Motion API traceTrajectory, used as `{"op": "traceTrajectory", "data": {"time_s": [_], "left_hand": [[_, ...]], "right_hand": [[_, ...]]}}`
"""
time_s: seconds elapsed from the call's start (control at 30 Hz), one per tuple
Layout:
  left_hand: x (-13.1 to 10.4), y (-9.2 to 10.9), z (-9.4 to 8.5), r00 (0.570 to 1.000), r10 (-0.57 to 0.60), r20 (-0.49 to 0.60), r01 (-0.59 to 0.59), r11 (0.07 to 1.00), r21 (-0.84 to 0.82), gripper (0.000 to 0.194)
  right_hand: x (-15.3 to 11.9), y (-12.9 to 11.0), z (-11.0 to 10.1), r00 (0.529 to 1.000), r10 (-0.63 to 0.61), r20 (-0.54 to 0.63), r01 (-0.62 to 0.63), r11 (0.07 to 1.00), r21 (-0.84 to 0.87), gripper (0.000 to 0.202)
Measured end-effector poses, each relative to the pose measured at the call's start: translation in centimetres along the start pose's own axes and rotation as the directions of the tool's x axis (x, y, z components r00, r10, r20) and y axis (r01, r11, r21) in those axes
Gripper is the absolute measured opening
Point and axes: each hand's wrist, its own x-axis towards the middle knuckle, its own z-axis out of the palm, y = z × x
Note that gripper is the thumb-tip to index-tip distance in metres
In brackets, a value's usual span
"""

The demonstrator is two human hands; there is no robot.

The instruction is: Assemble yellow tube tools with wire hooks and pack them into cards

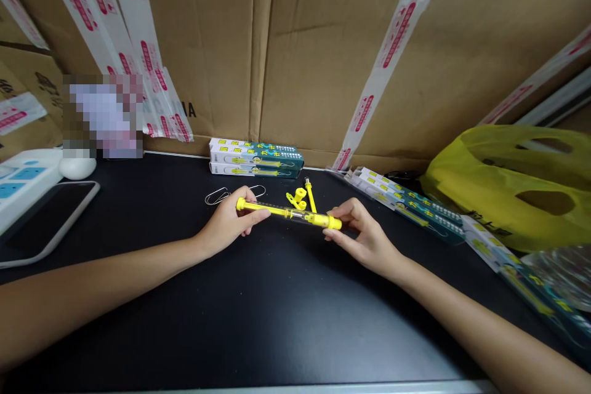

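Observation:
A yellow and clear tube device [290,213] is held nearly level above the black table, its right end slightly lower. My left hand [231,218] pinches its left end, near a round yellow cap. At the other end, the fingers of my right hand [362,235] close on the thick yellow end piece. Behind the tube lie a yellow rod [310,195] with a metal tip and small yellow parts [297,198]. Bent metal wire hooks [216,196] rest behind my left hand, which partly hides them.
Printed boxes [256,159] stand stacked at the back of the black table [277,320]; more boxes [406,203] lie to the right, beside a yellow plastic bag [508,184]. A phone [46,221] and a power strip [28,181] are at left. Cardboard [207,43] rises behind.

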Motion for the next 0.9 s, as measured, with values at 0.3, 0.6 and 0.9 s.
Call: {"op": "traceTrajectory", "data": {"time_s": [0.3,0.6,0.9], "left_hand": [[0.0,0.0,0.0,1.000,0.016,-0.006,-0.016,1.000,-0.016,0.029],[-1.1,0.5,0.5,0.983,0.069,0.171,-0.093,0.986,0.137,0.022],[-1.7,1.5,0.3,0.954,0.037,0.299,-0.061,0.996,0.072,0.030]], "right_hand": [[0.3,-0.6,-0.4,0.999,-0.032,-0.023,0.031,0.998,-0.052,0.018],[1.6,-2.2,-0.9,0.993,0.108,-0.048,-0.096,0.974,0.207,0.022],[5.9,-3.7,3.3,0.987,0.106,0.119,-0.141,0.932,0.335,0.028]]}}
